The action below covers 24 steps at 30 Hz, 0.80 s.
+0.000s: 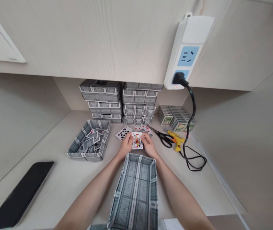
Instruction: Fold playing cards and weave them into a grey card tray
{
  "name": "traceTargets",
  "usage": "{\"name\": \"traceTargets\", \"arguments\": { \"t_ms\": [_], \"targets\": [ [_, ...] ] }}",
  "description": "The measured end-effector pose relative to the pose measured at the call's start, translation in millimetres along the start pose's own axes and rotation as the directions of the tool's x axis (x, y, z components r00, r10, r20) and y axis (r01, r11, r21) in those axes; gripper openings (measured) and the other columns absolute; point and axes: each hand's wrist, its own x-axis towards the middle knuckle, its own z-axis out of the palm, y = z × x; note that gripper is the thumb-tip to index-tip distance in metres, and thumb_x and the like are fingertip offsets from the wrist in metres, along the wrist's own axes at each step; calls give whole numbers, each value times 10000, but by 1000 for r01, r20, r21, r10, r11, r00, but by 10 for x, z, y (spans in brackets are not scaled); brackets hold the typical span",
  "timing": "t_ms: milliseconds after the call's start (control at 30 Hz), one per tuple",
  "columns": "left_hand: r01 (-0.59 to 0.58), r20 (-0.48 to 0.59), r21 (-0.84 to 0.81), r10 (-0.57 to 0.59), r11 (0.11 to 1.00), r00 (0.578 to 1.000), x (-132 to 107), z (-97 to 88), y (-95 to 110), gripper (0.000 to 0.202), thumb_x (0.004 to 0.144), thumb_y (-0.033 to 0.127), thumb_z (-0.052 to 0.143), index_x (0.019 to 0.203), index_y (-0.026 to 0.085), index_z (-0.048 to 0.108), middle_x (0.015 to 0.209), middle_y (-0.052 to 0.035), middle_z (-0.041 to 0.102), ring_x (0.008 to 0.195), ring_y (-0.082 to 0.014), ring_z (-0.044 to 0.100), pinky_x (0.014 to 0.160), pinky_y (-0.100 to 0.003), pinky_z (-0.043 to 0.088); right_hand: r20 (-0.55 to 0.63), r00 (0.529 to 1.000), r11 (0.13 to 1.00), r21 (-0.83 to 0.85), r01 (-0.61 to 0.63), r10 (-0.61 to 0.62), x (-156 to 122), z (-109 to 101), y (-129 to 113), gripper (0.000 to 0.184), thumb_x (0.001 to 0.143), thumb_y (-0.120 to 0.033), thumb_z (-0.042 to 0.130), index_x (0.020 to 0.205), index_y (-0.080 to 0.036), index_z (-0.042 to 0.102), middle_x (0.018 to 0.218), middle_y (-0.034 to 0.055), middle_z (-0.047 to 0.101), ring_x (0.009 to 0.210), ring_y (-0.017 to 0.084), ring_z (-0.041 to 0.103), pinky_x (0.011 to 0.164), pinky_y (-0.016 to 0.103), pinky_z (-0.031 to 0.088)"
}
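Note:
Between my two hands is a playing card [137,141], a jack of spades, its face turned up toward me. My left hand [126,143] pinches its left edge and my right hand [148,144] its right edge. Just beyond, more face-up cards [124,132] lie on the table, a spade card at the left and red-suited ones [144,128] at the right. Nearer to me, between my forearms, stands an open box made of playing cards [136,185], with grey card backs lining its inside.
Left is a card-made tray [85,156] of loose cards; a black phone-like slab [21,195] lies nearer. Stacked card boxes [138,97] stand behind. At right are black scissors [165,139], a yellow glue gun [177,140] with cord, packed card decks [177,118] and a power strip [186,35].

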Motion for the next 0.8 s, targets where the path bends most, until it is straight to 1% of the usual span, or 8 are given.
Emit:
{"name": "traceTargets", "arguments": {
  "t_ms": [133,233,333,467,633,800],
  "targets": [
    [64,27,-107,-61,992,998,-10,-2,4,220,781,278,370,954,179,464,687,14,559,603,-115,530,551,-216,434,13,1000,1000,-2,-17,17,5,-9,34,254,714,-410,506,877,-216,493,708,-20,578,598,136,527,582,266,424],
    [75,16,-118,-74,990,997,3,-5,-5,180,777,271,376,907,177,458,658,23,543,584,-107,521,533,-208,426,25,1000,1000,-2,-13,13,4,-5,33,236,717,-411,502,854,-219,483,691,-25,566,583,133,520,566,262,423],
    [69,-5,-127,-70,990,998,25,-8,-36,128,769,276,393,831,179,447,621,35,517,561,-100,505,516,-201,414,25,999,999,-34,-24,25,-2,9,5,240,717,-420,500,853,-224,476,684,-27,559,588,135,520,582,270,430],
    [98,27,-213,-95,972,995,37,-9,-47,122,763,291,406,824,187,422,589,46,498,507,-91,491,491,-201,411,28,999,999,-50,-20,21,-10,17,-22,246,720,-416,496,873,-224,475,699,-22,560,618,140,528,602,272,435],
    [133,83,-317,-112,939,990,30,-6,22,161,734,284,444,857,183,422,578,47,507,480,-90,490,476,-204,412,36,999,1000,7,-15,15,-16,0,-4,224,720,-388,505,869,-223,481,664,-30,551,576,133,523,567,263,428],
    [154,69,-361,-139,920,988,26,-17,108,129,710,253,447,812,177,423,556,56,501,457,-82,472,457,-194,391,41,998,999,38,-38,36,-26,5,23,221,718,-382,503,875,-229,479,657,-37,555,556,130,522,544,258,419]
  ]
}}
